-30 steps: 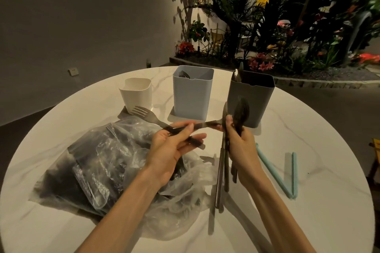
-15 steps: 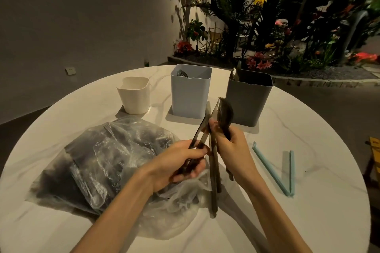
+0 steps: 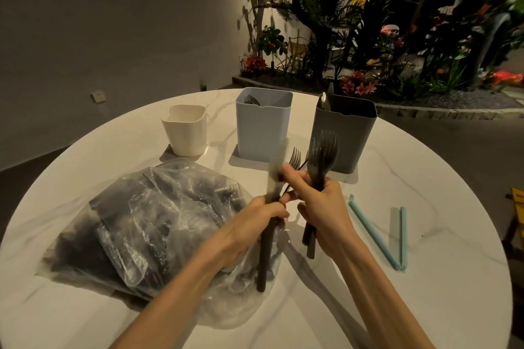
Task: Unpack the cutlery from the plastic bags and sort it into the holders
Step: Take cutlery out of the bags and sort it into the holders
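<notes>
Dark metal cutlery now stands upright in both our hands, where half a second ago the left piece slanted across toward the right bundle. Our left hand (image 3: 268, 214) has its grip curled tight round one long dark-handled piece of cutlery (image 3: 265, 249), its top blurred, its lower end over the crumpled clear plastic bag of cutlery (image 3: 147, 224). Our right hand (image 3: 320, 204) is clenched round a bundle of dark forks (image 3: 321, 159), tines up, with one slimmer fork (image 3: 294, 160) slanting out beside the thumb.

Behind the hands stand the cream cup-shaped holder (image 3: 187, 130), the pale blue rectangular holder (image 3: 262, 127) and the dark grey rectangular holder (image 3: 344, 139), the last just beyond the fork tines. Bare white marble desk (image 3: 425, 292) lies open to the right, except for two teal sealing sticks (image 3: 391, 238). The bag fills the left side.
</notes>
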{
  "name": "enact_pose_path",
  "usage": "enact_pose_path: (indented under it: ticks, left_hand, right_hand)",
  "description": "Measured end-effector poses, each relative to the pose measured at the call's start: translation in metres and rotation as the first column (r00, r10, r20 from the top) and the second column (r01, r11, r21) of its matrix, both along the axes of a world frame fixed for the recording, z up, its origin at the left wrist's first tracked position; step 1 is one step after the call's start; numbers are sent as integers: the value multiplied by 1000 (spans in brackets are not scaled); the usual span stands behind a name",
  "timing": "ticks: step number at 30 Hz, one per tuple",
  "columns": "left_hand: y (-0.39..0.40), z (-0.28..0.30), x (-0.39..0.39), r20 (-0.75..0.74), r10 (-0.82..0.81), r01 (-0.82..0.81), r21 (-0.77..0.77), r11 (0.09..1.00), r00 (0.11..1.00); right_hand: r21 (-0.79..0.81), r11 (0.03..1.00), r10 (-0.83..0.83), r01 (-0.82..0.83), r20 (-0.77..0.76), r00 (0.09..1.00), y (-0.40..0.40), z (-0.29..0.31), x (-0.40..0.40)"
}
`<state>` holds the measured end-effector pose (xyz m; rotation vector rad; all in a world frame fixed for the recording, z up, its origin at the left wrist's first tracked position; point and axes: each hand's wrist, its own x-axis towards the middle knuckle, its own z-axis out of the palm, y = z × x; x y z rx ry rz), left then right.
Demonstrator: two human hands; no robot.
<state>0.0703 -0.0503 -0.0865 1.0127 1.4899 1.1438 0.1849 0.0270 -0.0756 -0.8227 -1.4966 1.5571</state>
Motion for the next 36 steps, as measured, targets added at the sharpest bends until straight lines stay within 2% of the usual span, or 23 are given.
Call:
enact_pose_path:
  ticks: [3, 7, 10, 12, 16, 19, 23, 27, 31, 36]
  left_hand:
    - [-3, 3, -4, 225, -14, 13, 9, 1000, 974]
    - [-4, 3, -7, 226, -75, 69, 36, 997, 971]
    - [-7, 4, -2, 211, -184, 179, 41, 983, 960]
    - [-6, 5, 0, 268, -208, 201, 53, 978, 941]
    - [-3, 6, -3, 322, -30, -25, 165, 986, 946]
    - [0, 13, 1, 468, 32, -147, 211, 966, 883]
    - [13, 29, 12, 301, 39, -131, 291, 948, 953]
    - [26, 28, 40, 168, 118, -175, 384, 907, 979]
    - [28, 7, 49, 117, 131, -164, 346, 924, 984]
    - [31, -1, 51, 127, 183, -212, 284, 935, 975]
  right_hand:
    - [-16, 1000, -16, 16, 23, 1000, -2, 3, 1]
    - [-3, 993, -117, 117, 10, 993, 2, -1, -1]
    - [-6, 999, -40, 40, 6, 999, 2, -2, -1]
    - [-20, 997, -70, 69, -45, 997, 2, 0, -1]
    - [82, 950, -295, 300, -64, 953, 10, 3, 8]
    - [107, 953, -277, 283, -69, 959, 16, 12, 15]
    - [124, 980, -132, 153, -167, 977, 19, 29, 23]
    - [245, 944, -190, 222, -147, 971, 18, 24, 31]
    - [148, 962, -221, 228, -59, 973, 16, -5, 33]
    - [62, 977, -210, 206, 74, 975, 15, -24, 40]
